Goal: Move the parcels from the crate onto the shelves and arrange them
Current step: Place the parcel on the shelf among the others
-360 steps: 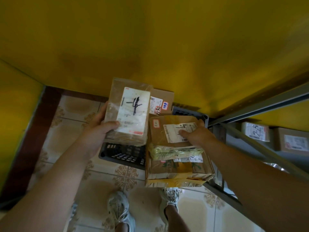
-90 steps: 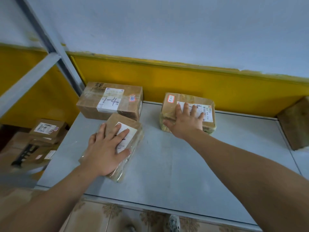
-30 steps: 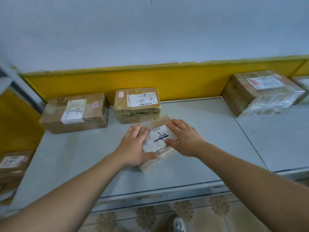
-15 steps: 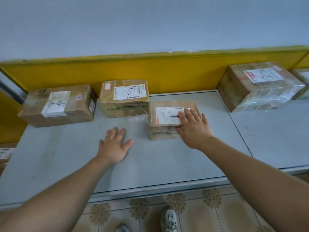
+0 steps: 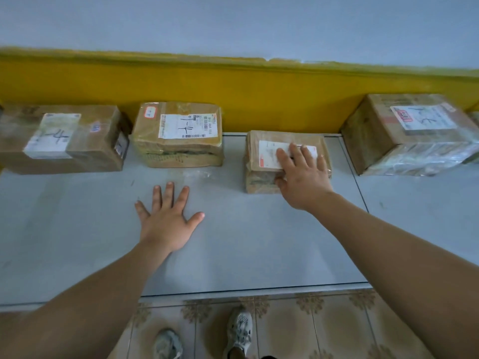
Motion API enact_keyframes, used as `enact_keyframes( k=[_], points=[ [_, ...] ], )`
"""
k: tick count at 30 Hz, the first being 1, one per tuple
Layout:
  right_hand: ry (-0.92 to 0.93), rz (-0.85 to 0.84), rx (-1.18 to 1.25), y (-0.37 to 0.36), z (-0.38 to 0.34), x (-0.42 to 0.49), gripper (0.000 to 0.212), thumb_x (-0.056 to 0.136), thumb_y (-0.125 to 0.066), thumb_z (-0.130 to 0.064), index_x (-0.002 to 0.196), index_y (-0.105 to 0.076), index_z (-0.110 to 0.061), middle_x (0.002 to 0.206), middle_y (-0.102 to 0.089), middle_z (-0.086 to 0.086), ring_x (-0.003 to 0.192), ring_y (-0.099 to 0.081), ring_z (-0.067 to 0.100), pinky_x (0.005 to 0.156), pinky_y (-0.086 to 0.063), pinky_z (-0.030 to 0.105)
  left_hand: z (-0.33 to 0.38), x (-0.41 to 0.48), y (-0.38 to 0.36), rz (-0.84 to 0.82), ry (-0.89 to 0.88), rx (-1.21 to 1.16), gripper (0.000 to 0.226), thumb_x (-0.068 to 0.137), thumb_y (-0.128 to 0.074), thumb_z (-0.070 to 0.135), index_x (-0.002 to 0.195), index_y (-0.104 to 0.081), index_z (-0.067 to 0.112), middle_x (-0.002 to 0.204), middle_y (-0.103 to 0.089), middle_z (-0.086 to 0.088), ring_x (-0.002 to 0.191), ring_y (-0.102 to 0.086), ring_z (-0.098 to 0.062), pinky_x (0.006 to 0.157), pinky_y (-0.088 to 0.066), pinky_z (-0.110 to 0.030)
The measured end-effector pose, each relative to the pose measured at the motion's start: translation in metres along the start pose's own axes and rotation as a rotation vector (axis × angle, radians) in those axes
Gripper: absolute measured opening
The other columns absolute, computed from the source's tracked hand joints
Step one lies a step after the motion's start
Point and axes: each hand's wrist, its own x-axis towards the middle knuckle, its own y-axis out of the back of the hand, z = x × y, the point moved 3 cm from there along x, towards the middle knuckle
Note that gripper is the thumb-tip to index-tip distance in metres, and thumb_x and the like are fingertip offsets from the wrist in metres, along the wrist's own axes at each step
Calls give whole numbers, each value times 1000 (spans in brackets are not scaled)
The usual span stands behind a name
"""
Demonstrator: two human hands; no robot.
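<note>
A small brown parcel (image 5: 261,154) with a white label lies on the grey shelf (image 5: 246,242), near the yellow wall. My right hand (image 5: 302,177) rests flat on its top with straight fingers, the thumb against its front side. My left hand (image 5: 168,218) lies spread flat on the bare shelf, touching no parcel. To the left stand a taped parcel (image 5: 178,134) marked 1-4 and a cardboard box (image 5: 62,138) with a similar label, both against the wall.
A larger wrapped box (image 5: 409,133) sits on the adjoining shelf panel at the right. The shelf's front edge runs just above a patterned tile floor (image 5: 324,325), where my two shoes (image 5: 238,330) show.
My right hand has pushed the small parcel back toward the wall, in line with the others. My left hand stays flat on the shelf, fingers spread wider.
</note>
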Motion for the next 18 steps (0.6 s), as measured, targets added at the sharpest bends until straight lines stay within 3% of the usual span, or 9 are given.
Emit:
enact_keyframes(
  k=[7,18],
  points=[
    [-20,49,-8,4,22,42,81,90,-37,-71,153,-7,-32,164,-7,6,150,-4,31,119,-4,53,2,-1,0,23,12,19,87,74,1,84,150,11,42,161,16,6,147,18,-24,112,5,-63],
    [-20,126,26,6,29,95,79,85,-40,-76,150,-20,-38,161,-18,8,148,-12,31,118,-12,55,1,-2,-3,52,32,4,86,72,2,84,148,11,45,161,16,9,146,21,-19,113,6,-60]
  ],
)
